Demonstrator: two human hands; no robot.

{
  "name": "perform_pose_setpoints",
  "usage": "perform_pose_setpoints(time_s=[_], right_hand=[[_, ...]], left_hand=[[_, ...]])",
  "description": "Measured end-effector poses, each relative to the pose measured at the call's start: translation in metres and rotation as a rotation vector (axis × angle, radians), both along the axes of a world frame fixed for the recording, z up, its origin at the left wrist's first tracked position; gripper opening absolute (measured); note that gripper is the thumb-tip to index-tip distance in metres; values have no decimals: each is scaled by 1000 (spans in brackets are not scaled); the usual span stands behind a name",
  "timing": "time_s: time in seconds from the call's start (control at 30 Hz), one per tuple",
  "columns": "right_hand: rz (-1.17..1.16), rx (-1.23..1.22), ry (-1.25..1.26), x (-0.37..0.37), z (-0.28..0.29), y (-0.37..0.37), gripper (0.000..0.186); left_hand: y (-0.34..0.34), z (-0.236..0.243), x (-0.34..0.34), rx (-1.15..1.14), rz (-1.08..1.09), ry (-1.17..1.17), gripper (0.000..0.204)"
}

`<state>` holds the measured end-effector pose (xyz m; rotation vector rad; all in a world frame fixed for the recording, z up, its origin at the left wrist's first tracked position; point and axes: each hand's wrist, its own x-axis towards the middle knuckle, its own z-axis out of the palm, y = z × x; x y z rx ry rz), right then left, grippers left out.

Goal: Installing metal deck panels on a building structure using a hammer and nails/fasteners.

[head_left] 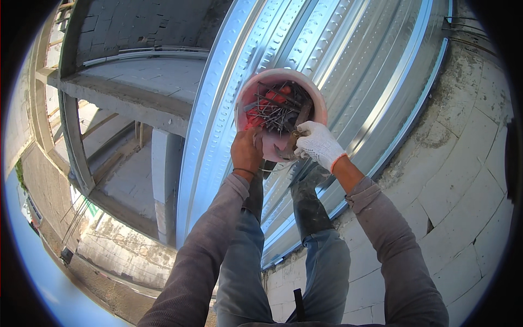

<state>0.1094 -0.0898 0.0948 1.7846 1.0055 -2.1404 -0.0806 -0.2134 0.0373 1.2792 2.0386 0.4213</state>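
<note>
A round pinkish-white bucket [317, 90] is in front of me above ribbed metal decking. Inside it lie many thin dark nails [278, 111] and some bright red pieces [277, 97]. My bare left hand [247, 151] is closed on the bucket's near left rim. On the near right side, my right hand [320, 143], in a white knit glove with an orange cuff, has its fingers curled together. A worn brownish piece [304, 115] sticks up beside those fingers; what they hold is partly hidden. A thin pale bucket handle [275, 170] hangs below the rim.
My boots stand on the shiny metal decking [218, 136], which has raised dimples. A pale block wall [452, 180] runs along the right. To the left, past the decking's edge, the building drops away to concrete beams [131, 103] and a lower level.
</note>
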Motion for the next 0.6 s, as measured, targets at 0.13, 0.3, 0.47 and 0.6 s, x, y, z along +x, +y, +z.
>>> perform_pose_setpoints(time_s=[0.13, 0.3, 0.47, 0.6], right_hand=[[-65, 16, -48, -6, 2, -5, 42], [-139, 45, -41, -3, -2, -9, 44], [-144, 29, -28, -2, -5, -10, 45], [-152, 47, -30, 4, -5, -9, 45]], left_hand=[[26, -29, -23, 33, -13, 104, 14], [45, -38, -20, 70, -253, 208, 15], [53, -42, -21, 48, -220, 280, 16], [56, -49, -15, 154, -304, 278, 12]])
